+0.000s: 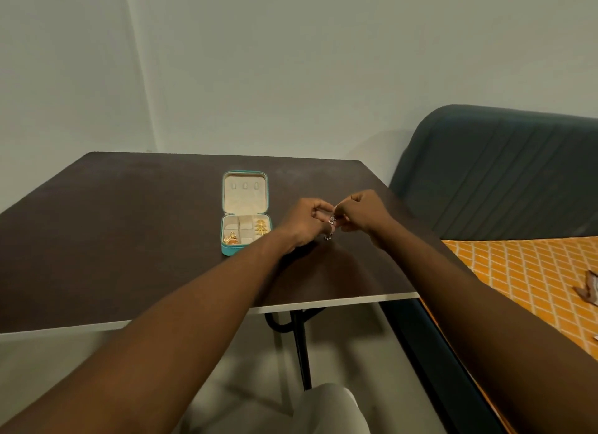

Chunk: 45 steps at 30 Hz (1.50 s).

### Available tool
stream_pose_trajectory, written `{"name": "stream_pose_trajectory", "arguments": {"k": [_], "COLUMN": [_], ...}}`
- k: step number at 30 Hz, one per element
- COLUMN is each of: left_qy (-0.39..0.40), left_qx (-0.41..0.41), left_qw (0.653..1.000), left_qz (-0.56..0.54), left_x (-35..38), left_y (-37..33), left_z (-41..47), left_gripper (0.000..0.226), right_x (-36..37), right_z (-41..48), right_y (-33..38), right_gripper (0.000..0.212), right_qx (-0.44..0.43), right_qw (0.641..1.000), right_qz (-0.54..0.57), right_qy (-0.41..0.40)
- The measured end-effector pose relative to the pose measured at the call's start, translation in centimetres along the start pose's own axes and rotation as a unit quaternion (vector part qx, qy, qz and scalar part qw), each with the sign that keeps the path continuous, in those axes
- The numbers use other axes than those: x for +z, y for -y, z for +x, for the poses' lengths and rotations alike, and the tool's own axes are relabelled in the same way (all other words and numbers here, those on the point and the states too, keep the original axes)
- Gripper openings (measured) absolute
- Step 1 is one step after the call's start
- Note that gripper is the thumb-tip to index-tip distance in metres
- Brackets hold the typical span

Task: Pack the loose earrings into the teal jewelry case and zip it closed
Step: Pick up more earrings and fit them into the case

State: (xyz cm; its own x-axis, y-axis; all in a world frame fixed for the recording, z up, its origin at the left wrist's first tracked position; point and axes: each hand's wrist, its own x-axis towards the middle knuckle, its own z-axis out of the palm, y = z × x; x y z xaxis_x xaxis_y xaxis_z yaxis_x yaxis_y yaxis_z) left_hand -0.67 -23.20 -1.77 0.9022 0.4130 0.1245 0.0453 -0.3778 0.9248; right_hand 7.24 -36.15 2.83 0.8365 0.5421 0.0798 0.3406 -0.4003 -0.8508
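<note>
The teal jewelry case (231, 250) lies open on the dark table (129, 226), lid (245, 195) folded flat away from the person so that the divided tray faces up; this leaves every compartment reachable from above. One gold earring (262, 227) occupies the right-hand compartment and a second gold piece (230, 238) the near-left compartment; the middle cells appear unfilled. Just to the right of the case, above the table surface, the left hand (302, 224) and the right hand (363, 214) meet fingertip to fingertip; each pinches the same small silver earring (332, 220) between thumb and forefinger, remaining fingers curled. A two-handed hold this fine suggests the piece is being fastened or straightened before stowing; which, cannot be told at this size. A further silver glint (328, 236) sits below it; whether it hangs from the earring or lies on the table is unclear. The zip is not yet drawn.
</note>
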Motion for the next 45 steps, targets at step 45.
{"name": "stream_pose_trajectory", "arguments": {"k": [45], "left_qy": [-0.023], "left_qx": [0.07], "left_qw": [0.997], "left_qz": [-0.01], "left_x": [1.2], "left_y": [-2.3], "left_z": [-0.9], "left_gripper": [0.022], "right_x": [-1.9], "right_z": [-0.5], "right_y": [-1.0], "right_gripper": [0.015], "right_qx": [0.047], "right_qw": [0.988], "right_qz": [0.145], "right_qy": [-0.016]}}
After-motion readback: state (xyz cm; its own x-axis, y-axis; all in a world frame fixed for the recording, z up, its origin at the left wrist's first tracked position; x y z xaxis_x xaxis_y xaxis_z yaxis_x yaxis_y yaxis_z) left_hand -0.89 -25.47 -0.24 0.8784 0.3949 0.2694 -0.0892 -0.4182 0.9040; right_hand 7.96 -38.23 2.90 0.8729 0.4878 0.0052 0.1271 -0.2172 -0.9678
